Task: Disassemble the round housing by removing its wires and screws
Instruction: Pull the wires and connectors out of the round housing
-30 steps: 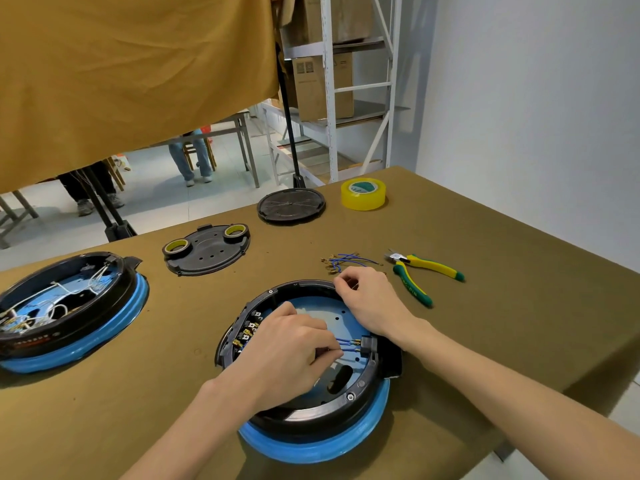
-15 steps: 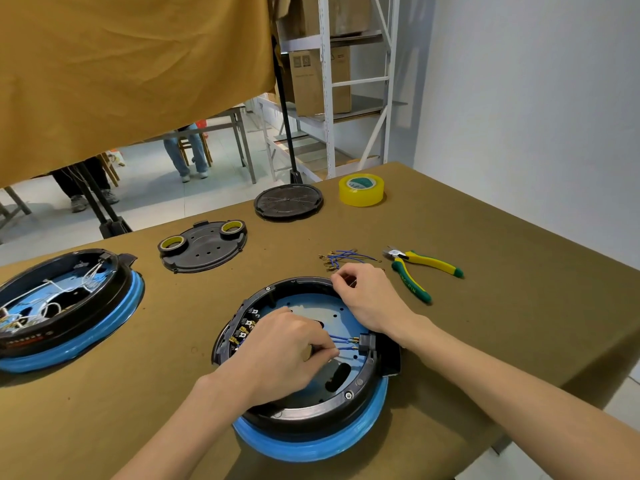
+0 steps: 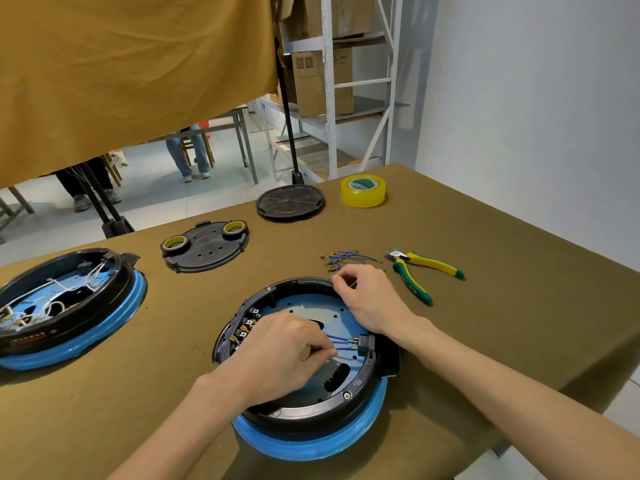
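Observation:
A round black housing (image 3: 346,405) with a blue wrapped base lies open in front of me on the table. Inside it my left hand (image 3: 277,355) pinches thin blue wires (image 3: 341,342) that run to a black connector (image 3: 366,341) at the right rim. My right hand (image 3: 370,299) grips the housing's far right rim with curled fingers. A row of brass terminals (image 3: 244,330) lines the inner left wall. A screw (image 3: 346,395) sits in the near rim. A bundle of loose blue wires (image 3: 343,260) lies on the table behind my right hand.
Yellow-green pliers (image 3: 419,273) lie right of the loose wires. A second housing (image 3: 65,306) with white wires sits at the left. Two black covers (image 3: 204,249) (image 3: 290,201) and a yellow tape roll (image 3: 363,190) lie farther back. The table edge runs along the right.
The view has shifted slightly. My left hand keeps its pinch on the blue wires; my right hand stays on the rim. Nothing has come loose.

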Motion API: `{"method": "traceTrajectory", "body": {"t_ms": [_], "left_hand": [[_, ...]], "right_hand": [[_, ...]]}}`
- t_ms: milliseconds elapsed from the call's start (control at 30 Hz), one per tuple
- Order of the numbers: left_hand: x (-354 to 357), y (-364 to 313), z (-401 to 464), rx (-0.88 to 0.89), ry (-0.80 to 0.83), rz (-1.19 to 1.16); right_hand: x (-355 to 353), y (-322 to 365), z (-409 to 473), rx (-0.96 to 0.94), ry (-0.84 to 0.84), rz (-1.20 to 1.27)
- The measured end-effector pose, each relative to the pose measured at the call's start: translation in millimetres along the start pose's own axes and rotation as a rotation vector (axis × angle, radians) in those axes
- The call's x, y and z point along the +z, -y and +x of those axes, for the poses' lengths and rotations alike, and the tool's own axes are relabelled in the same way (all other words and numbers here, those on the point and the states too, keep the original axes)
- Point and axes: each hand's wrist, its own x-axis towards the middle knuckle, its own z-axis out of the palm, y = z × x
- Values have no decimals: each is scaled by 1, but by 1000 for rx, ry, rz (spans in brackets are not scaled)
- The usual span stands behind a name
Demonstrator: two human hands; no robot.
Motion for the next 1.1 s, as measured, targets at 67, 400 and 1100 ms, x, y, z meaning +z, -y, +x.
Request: {"method": "traceTrajectory", "body": {"t_ms": [67, 400, 1100], "left_hand": [[0, -1, 0, 26, -62, 23], [0, -1, -2, -10, -49, -6], [1, 1, -4, -37, -57, -35]], "right_hand": [[0, 0, 0, 3, -3, 4], [-2, 0, 0, 3, -1, 12], [-3, 1, -1, -6, 5, 4]]}}
